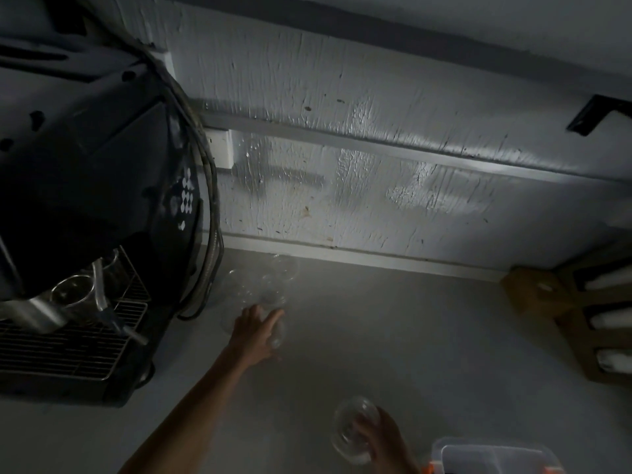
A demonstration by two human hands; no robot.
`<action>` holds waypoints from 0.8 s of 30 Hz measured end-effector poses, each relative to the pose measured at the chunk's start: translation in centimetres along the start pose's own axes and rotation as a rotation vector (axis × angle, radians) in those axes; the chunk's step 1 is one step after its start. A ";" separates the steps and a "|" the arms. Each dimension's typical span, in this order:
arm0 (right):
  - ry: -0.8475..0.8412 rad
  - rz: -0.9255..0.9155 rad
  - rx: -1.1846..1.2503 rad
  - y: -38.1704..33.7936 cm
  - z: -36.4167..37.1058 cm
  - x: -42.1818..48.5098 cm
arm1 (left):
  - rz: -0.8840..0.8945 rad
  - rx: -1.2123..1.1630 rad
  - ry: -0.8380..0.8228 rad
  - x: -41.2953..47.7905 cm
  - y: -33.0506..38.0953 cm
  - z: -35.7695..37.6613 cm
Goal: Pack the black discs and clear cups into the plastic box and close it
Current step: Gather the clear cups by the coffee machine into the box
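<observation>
The scene is dim. Several clear cups (273,285) stand on the grey counter near the back wall, beside the coffee machine. My left hand (254,331) reaches out to them, its fingers wrapped around one clear cup (277,333) at the front of the group. Near the bottom edge my right hand (379,436) holds another clear cup (352,425), tilted on its side. The plastic box (492,455) with orange clasps sits at the bottom right, just right of my right hand. No black discs are visible.
A black coffee machine (85,200) with a wire drip grate (65,340) and metal parts fills the left side. A wooden holder (581,313) with white items stands at the right. A white panelled wall (376,165) backs the counter.
</observation>
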State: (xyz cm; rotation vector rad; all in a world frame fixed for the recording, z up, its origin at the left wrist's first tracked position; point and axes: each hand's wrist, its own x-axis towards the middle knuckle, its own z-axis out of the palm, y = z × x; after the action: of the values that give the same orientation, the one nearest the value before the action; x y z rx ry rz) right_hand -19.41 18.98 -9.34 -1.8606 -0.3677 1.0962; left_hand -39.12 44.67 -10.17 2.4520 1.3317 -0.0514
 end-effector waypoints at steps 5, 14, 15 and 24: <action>0.040 -0.078 -0.037 -1.2 0.7 -1.0 | -0.046 -0.126 0.120 -4.2 2.4 -0.4; 0.102 -0.393 -0.047 -4.5 2.6 -7.5 | -0.154 -0.406 -0.157 -16.4 10.6 3.5; 0.107 -0.412 -0.047 -4.1 2.6 -8.3 | -0.175 -0.437 -0.174 -17.1 11.2 3.6; 0.057 -0.388 -0.110 -1.2 0.0 -14.3 | -0.679 -1.743 -0.411 -22.1 11.1 0.2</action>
State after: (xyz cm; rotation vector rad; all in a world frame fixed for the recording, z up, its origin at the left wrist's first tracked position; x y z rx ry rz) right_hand -27.17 10.57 -0.69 -1.8124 -0.7337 0.7706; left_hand -42.34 21.25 -2.86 0.4864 1.0731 0.2912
